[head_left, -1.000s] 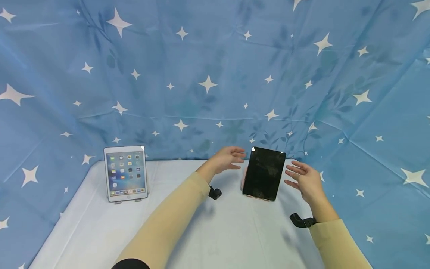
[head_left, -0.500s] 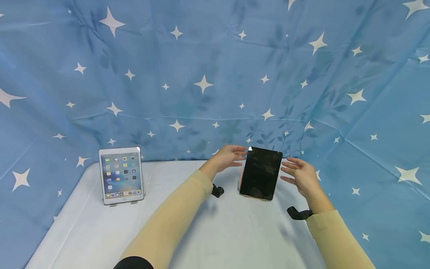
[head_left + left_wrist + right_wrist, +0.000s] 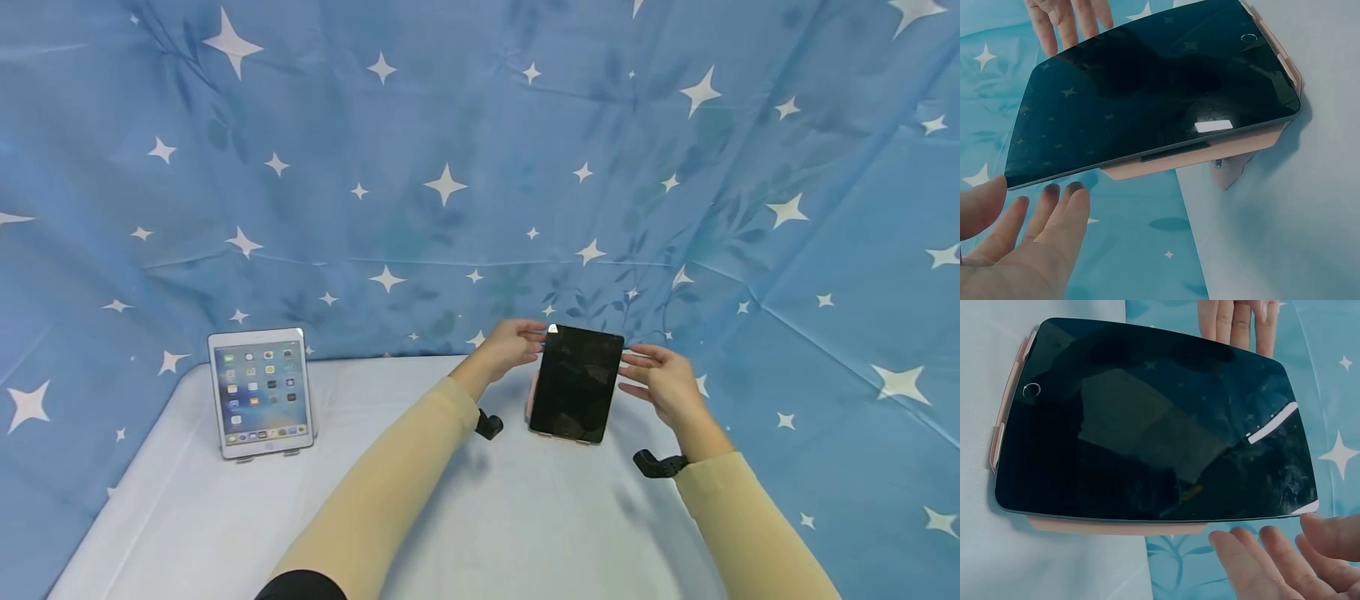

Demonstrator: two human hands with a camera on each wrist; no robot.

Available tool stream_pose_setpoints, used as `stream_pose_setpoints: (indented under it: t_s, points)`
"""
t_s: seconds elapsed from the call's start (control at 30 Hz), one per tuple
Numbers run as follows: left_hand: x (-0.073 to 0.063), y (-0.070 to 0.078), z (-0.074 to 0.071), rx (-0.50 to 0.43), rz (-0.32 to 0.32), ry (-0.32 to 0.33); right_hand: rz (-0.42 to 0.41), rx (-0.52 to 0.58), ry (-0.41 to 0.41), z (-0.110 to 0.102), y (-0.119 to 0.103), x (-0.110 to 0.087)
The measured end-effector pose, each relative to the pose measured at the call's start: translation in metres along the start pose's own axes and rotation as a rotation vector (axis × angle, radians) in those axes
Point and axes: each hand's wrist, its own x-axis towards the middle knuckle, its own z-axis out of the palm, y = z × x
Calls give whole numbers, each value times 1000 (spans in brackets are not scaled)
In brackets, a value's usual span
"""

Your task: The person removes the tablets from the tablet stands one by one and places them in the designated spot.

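A tablet with a dark screen [image 3: 576, 383] leans on a pink stand [image 3: 1197, 150] toward the right of the table. Its round home button is at the lower edge. My left hand [image 3: 510, 346] is at its left side, fingers extended, with the thumb [image 3: 982, 206] right at the upper corner in the left wrist view. On the other side, my right hand [image 3: 663, 379] has its fingers spread along the right edge. Its thumb [image 3: 1329, 536] overlaps the upper corner in the right wrist view. Neither hand is curled round the tablet.
A white tablet [image 3: 261, 392] with a lit screen of app icons stands on another stand at the left of the white table [image 3: 480, 517]. Behind hangs a blue curtain [image 3: 450, 100] with white stars, close to the table's back edge. Black cameras are strapped to both wrists.
Both hands have closed in on the dark tablet; the right hand moved left and slightly up to its edge. The whole head view has shifted, so both tablets appear farther left.
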Motion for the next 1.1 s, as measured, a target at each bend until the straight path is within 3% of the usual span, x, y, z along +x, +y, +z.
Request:
stream_pose_setpoints:
  t_s: [0.53, 1.1]
  points:
    - [4, -5, 5, -11, 37, 44, 5, -8, 32, 4, 3, 9]
    - [-8, -4, 21, -14, 112, 191, -27, -1, 61, 2, 1, 5]
